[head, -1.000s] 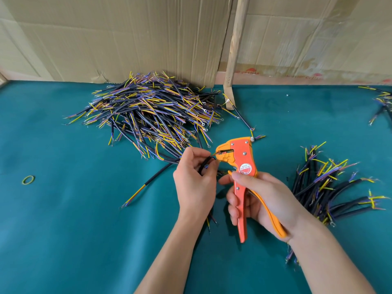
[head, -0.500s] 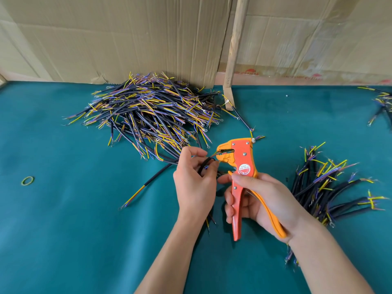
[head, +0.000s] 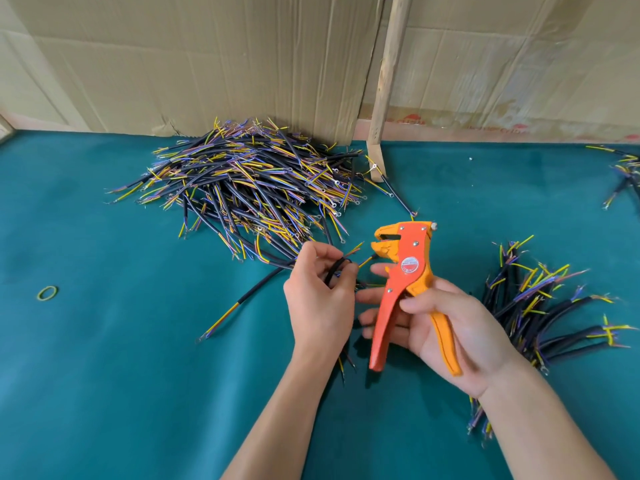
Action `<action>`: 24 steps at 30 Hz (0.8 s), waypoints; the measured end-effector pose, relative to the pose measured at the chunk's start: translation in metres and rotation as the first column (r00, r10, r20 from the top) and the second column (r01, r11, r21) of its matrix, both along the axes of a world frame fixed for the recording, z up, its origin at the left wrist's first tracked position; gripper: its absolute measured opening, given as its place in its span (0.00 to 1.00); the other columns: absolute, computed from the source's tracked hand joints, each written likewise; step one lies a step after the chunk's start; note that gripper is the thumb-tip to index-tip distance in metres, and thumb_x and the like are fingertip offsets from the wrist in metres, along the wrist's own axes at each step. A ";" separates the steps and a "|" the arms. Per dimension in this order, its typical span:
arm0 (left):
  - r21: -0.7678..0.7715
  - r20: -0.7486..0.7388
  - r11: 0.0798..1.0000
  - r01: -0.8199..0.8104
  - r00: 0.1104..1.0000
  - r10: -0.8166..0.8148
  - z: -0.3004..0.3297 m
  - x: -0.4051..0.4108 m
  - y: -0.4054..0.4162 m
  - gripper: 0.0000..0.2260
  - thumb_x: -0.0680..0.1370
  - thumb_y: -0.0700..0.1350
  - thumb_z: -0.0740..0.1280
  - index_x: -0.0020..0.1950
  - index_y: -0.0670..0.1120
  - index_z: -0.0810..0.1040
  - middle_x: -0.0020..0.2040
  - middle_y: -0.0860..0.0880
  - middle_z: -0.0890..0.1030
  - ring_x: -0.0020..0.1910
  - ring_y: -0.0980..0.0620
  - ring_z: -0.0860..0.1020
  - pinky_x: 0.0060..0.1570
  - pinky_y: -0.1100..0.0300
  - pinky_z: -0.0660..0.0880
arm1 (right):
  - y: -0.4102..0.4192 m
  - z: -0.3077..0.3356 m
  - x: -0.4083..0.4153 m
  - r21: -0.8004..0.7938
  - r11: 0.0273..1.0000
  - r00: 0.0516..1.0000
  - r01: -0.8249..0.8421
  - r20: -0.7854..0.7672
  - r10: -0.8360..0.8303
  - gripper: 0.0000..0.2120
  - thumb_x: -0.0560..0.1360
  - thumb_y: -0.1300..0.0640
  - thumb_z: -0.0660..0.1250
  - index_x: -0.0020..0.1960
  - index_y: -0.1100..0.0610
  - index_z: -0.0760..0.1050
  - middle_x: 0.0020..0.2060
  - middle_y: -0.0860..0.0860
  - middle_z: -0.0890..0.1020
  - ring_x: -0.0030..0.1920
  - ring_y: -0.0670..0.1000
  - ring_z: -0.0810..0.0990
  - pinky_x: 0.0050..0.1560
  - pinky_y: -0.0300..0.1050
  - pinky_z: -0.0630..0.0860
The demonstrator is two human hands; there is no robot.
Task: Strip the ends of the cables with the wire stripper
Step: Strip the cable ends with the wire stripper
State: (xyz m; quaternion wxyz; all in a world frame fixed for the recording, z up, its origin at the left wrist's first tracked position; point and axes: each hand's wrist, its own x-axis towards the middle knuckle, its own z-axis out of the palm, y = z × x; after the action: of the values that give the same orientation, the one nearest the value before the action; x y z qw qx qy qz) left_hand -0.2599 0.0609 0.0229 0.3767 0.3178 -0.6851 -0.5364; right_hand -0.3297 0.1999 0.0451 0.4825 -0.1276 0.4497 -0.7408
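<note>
My left hand [head: 320,299] pinches a bent black cable [head: 334,271] whose yellow and purple inner wires stick out to the right. My right hand [head: 446,332] grips the orange wire stripper [head: 405,271] by its two handles, jaws up and pointing left. The jaws stand open just right of the wire tips, with one yellow wire end close to the lower jaw. The handles are spread apart. A big heap of black cables [head: 249,188] lies behind my left hand.
A smaller pile of cables [head: 540,306] lies to the right of my right hand. One loose cable [head: 239,303] lies left of my left hand, and a green rubber band [head: 47,293] farther left. A wooden stick [head: 384,84] leans on the cardboard wall [head: 207,57]. The teal table cover [head: 104,375] spreads underneath.
The stripper has drawn away to the right from the wire ends and its handles have opened. My left hand still holds the cable, its wire tips now free of the jaws.
</note>
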 end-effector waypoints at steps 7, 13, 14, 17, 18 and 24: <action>0.036 -0.021 0.999 -0.026 0.999 0.027 0.000 0.000 -0.001 0.11 0.74 0.35 0.73 0.43 0.49 0.76 0.38 0.54 0.82 0.39 0.57 0.81 0.42 0.69 0.74 | 0.004 0.004 -0.004 -0.011 1.000 0.999 -0.001 -0.051 0.000 0.23 0.80 0.59 0.65 0.74 0.46 0.73 0.65 0.65 0.80 0.62 0.74 0.79 0.60 0.73 0.77; 0.044 -0.044 0.999 -0.018 0.999 0.020 0.000 0.000 -0.002 0.11 0.74 0.35 0.73 0.42 0.49 0.76 0.38 0.52 0.82 0.38 0.54 0.81 0.42 0.65 0.76 | 0.000 0.009 0.004 0.101 0.995 0.997 -0.021 -0.066 0.028 0.21 0.77 0.58 0.70 0.69 0.48 0.78 0.45 0.67 0.81 0.41 0.66 0.82 0.44 0.64 0.80; 0.045 -0.048 0.999 -0.013 0.999 0.015 0.000 0.000 -0.003 0.11 0.74 0.35 0.73 0.42 0.49 0.76 0.38 0.52 0.82 0.39 0.54 0.81 0.42 0.65 0.76 | -0.002 0.009 0.006 0.127 0.992 0.997 -0.013 -0.077 0.023 0.22 0.75 0.60 0.72 0.68 0.49 0.78 0.43 0.66 0.80 0.40 0.66 0.81 0.43 0.63 0.81; 0.049 -0.056 0.999 -0.002 0.998 0.005 -0.001 0.001 -0.003 0.11 0.74 0.34 0.74 0.43 0.48 0.76 0.37 0.52 0.82 0.39 0.54 0.81 0.42 0.65 0.76 | -0.004 0.009 0.009 0.187 0.982 0.996 0.000 -0.089 0.017 0.24 0.71 0.61 0.72 0.67 0.56 0.77 0.41 0.66 0.79 0.38 0.66 0.81 0.40 0.61 0.81; 0.048 -0.059 0.999 -0.001 0.998 0.003 -0.001 0.001 -0.003 0.10 0.74 0.34 0.74 0.43 0.48 0.76 0.37 0.52 0.82 0.39 0.54 0.81 0.42 0.65 0.76 | -0.004 0.009 0.010 0.203 0.979 0.995 0.000 -0.096 0.020 0.24 0.71 0.61 0.72 0.67 0.59 0.77 0.40 0.66 0.80 0.37 0.66 0.81 0.39 0.60 0.81; 0.060 -0.073 0.998 -0.003 0.997 0.008 -0.001 0.001 -0.003 0.10 0.74 0.34 0.74 0.44 0.47 0.77 0.39 0.53 0.83 0.39 0.54 0.82 0.43 0.63 0.77 | -0.004 0.008 0.012 0.266 0.964 0.984 -0.020 -0.165 0.066 0.22 0.70 0.60 0.72 0.63 0.64 0.75 0.38 0.65 0.80 0.35 0.64 0.80 0.38 0.59 0.81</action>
State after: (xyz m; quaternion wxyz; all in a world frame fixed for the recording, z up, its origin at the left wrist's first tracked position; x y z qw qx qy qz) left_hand -0.2594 0.0578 0.0216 0.3932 0.3110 -0.6535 -0.5671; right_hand -0.3181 0.1963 0.0535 0.4703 -0.1360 0.5811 -0.6500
